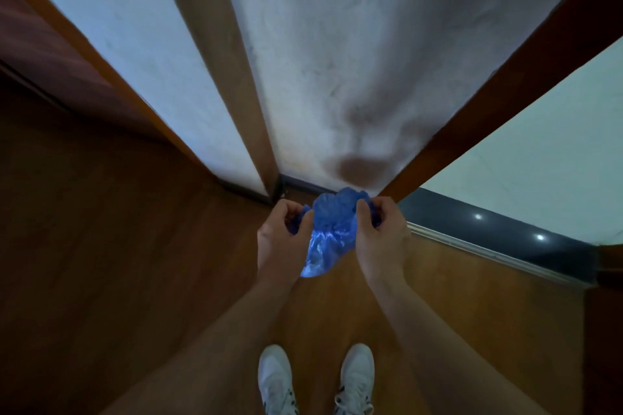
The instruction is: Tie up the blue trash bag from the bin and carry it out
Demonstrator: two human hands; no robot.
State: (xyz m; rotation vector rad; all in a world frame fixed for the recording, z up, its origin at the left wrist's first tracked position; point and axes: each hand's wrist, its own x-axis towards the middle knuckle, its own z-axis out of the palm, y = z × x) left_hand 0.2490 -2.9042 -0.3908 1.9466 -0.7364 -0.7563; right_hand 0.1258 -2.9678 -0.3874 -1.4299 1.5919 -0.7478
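Observation:
A small blue trash bag (328,232) hangs in the air in front of me, above a wooden floor. Its top is gathered and bunched between my hands, and its body droops below them. My left hand (283,236) grips one bunched end of the bag's mouth on the left. My right hand (381,232) grips the other end on the right. Both hands are closed on the plastic, about a hand's width apart. No bin is in view.
A wooden door frame (232,77) and a white wall (337,44) rise straight ahead. A dark threshold strip (499,236) runs to the right, with a pale floor beyond it. My white shoes (317,381) stand on the brown wooden floor (118,246).

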